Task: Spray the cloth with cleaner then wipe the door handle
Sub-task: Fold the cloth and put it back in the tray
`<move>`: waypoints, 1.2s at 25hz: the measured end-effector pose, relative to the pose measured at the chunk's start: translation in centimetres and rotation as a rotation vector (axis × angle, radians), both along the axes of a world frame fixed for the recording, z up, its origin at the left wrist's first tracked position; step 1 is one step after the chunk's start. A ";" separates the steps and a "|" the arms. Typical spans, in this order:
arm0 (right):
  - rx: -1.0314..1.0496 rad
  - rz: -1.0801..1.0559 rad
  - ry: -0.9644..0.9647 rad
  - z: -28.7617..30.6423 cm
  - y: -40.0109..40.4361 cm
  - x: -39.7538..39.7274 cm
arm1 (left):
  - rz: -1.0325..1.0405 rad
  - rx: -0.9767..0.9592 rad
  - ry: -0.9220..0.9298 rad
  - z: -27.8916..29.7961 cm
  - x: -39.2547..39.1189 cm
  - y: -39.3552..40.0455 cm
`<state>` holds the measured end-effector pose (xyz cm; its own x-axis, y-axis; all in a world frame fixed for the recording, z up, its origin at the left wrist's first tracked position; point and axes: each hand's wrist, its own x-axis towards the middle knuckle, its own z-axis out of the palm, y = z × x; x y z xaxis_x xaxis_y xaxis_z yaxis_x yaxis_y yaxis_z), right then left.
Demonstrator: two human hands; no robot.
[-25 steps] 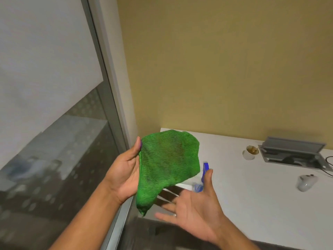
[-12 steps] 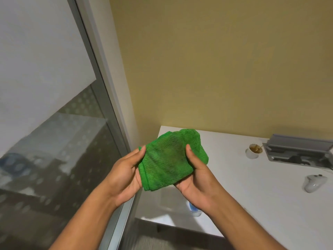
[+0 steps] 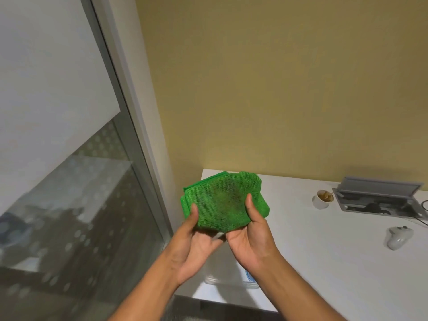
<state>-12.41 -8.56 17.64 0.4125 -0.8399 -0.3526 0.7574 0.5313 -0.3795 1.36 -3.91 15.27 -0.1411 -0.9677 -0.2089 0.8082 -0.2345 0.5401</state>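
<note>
A green mesh cloth (image 3: 222, 200), folded into a thick pad with a darker damp patch in its middle, is held up in front of me over the near left corner of the white desk (image 3: 324, 246). My left hand (image 3: 196, 246) grips its lower left edge, thumb on top. My right hand (image 3: 252, 237) grips its lower right edge the same way. The spray bottle (image 3: 250, 278) stands on the desk below my hands, mostly hidden behind them; only its clear base and a bit of blue label show. No door handle is in view.
A glass partition with a grey metal frame (image 3: 139, 144) runs down the left. On the desk stand a white cup (image 3: 323, 199), an open grey cable box (image 3: 375, 200) and a white controller (image 3: 398, 237). A yellow wall is behind.
A second ago only my left hand held the cloth hanging open; my right hand came up and took it, and the cloth is now folded into a compact pad between both hands.
</note>
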 end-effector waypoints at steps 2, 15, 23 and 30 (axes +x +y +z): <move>-0.034 -0.007 0.052 -0.2 -0.6 0.3 | 0.227 0.021 -0.060 1.2 -0.7 -1.9; -0.767 -0.375 1.171 -0.4 -0.9 1.1 | 0.326 0.206 -0.628 3.3 0.4 -5.2; -1.030 -0.169 1.393 -2.0 -1.2 1.9 | 0.325 0.052 -0.812 2.0 0.0 -4.9; -1.325 -0.041 1.713 -2.4 -1.2 2.4 | 0.032 0.144 -0.321 4.1 1.3 -4.7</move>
<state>-9.97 -9.78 15.26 0.3932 -0.8374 0.3798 -0.6303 -0.5462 -0.5517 2.71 -8.65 19.40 -0.0163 -0.9280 -0.3723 0.6105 -0.3041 0.7313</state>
